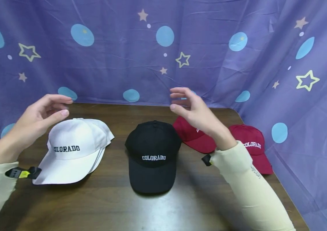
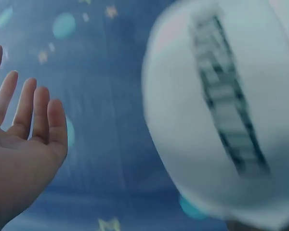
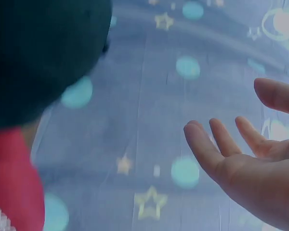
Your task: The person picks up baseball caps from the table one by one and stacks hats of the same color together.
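A black cap (image 1: 153, 154) lettered COLORADO lies in the middle of the dark wooden table (image 1: 111, 205). To its left is a stack of white COLORADO caps (image 1: 73, 149), seen blurred and close as a white cap (image 2: 216, 110) in the left wrist view. Two red caps (image 1: 193, 136) (image 1: 253, 144) lie to the right. My left hand (image 1: 45, 112) hovers empty over the white stack, fingers relaxed. My right hand (image 1: 190, 109) hovers empty above the nearer red cap, fingers loose. The black cap (image 3: 43, 57) and a red cap (image 3: 12, 187) fill the right wrist view's left side.
A purple cloth (image 1: 163, 54) with blue dots and stars hangs behind the table and along its right side. Both arms wear cream sleeves (image 1: 250, 192). Bare tabletop lies in front of the caps.
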`<state>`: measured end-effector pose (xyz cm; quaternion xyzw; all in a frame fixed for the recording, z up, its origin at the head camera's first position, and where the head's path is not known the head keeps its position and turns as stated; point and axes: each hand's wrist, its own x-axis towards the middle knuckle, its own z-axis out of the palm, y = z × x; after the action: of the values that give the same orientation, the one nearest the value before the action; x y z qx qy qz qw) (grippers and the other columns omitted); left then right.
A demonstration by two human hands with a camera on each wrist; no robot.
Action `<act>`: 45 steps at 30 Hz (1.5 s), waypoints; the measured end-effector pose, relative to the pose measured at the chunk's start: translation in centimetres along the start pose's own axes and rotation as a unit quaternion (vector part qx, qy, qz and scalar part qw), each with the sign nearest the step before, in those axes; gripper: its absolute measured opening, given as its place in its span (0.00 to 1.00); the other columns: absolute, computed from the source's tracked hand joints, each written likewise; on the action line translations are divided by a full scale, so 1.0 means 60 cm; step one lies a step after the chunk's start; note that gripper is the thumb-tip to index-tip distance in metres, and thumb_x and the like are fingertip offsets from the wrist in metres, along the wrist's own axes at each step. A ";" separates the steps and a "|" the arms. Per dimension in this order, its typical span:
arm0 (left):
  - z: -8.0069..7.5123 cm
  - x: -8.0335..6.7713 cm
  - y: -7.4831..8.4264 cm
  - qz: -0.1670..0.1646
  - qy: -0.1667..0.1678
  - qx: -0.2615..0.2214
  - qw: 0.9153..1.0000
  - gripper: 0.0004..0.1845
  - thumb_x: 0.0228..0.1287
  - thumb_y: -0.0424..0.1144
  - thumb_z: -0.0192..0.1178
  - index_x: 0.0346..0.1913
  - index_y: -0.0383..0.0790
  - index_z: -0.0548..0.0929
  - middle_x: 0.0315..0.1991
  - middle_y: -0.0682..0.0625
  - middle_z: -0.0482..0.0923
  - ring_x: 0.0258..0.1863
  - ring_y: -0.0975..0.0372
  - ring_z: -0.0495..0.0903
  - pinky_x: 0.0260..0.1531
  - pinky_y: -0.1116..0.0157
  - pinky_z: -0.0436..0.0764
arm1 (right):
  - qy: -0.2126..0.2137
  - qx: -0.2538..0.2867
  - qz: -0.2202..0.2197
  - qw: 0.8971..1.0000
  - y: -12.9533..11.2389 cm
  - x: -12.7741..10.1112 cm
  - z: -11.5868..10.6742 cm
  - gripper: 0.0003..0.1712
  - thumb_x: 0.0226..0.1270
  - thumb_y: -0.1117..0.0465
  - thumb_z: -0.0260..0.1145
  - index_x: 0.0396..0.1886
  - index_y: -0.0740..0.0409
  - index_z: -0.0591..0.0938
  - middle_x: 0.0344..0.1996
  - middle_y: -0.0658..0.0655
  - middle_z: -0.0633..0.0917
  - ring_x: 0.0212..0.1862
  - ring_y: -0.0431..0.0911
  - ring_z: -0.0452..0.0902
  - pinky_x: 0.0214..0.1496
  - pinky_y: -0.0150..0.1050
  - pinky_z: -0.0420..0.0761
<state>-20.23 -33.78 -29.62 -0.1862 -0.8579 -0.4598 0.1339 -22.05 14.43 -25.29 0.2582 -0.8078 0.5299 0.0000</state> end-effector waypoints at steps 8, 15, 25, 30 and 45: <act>0.099 0.024 0.082 0.064 -0.039 -0.026 0.997 0.22 0.75 0.29 0.64 0.69 0.41 0.79 0.57 0.53 0.82 0.50 0.65 0.83 0.50 0.77 0.78 | 0.078 -0.073 0.018 0.994 0.062 -0.059 -0.125 0.30 0.80 0.60 0.66 0.77 0.52 0.71 0.67 0.57 0.79 0.70 0.53 0.76 0.69 0.40 0.77; 0.179 0.047 0.121 0.099 -0.066 -0.055 0.991 0.21 0.74 0.31 0.66 0.66 0.45 0.81 0.60 0.55 0.81 0.51 0.63 0.82 0.54 0.74 0.78 | 0.142 -0.125 0.057 0.980 0.142 -0.109 -0.197 0.30 0.80 0.60 0.66 0.77 0.57 0.71 0.64 0.59 0.81 0.57 0.35 0.81 0.56 0.22 0.77; 0.298 0.065 0.167 0.139 -0.099 -0.117 0.978 0.20 0.71 0.32 0.69 0.63 0.41 0.82 0.60 0.53 0.82 0.52 0.57 0.85 0.57 0.64 0.82 | 0.081 -0.140 0.118 0.980 0.227 -0.081 -0.199 0.34 0.83 0.55 0.62 0.81 0.60 0.66 0.72 0.66 0.76 0.69 0.58 0.77 0.64 0.35 0.76; 0.360 0.067 0.187 0.143 -0.128 -0.136 0.972 0.19 0.71 0.35 0.70 0.62 0.43 0.83 0.57 0.54 0.83 0.50 0.59 0.85 0.57 0.61 0.83 | 0.051 -0.127 0.123 0.983 0.264 -0.042 -0.185 0.35 0.83 0.54 0.62 0.81 0.61 0.65 0.74 0.67 0.74 0.74 0.61 0.72 0.75 0.55 0.70; 0.446 0.048 0.208 0.135 -0.179 -0.171 0.959 0.18 0.72 0.36 0.70 0.62 0.44 0.82 0.56 0.55 0.81 0.50 0.59 0.84 0.56 0.63 0.84 | 0.010 0.008 0.225 0.974 0.343 0.049 -0.125 0.37 0.87 0.46 0.51 0.86 0.56 0.58 0.83 0.62 0.61 0.83 0.55 0.52 0.84 0.53 0.52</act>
<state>-18.85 -4.42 -33.69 -0.3998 -0.7430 -0.5367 0.0055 -35.23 25.87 -38.83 0.0647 -0.8409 0.5254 -0.1126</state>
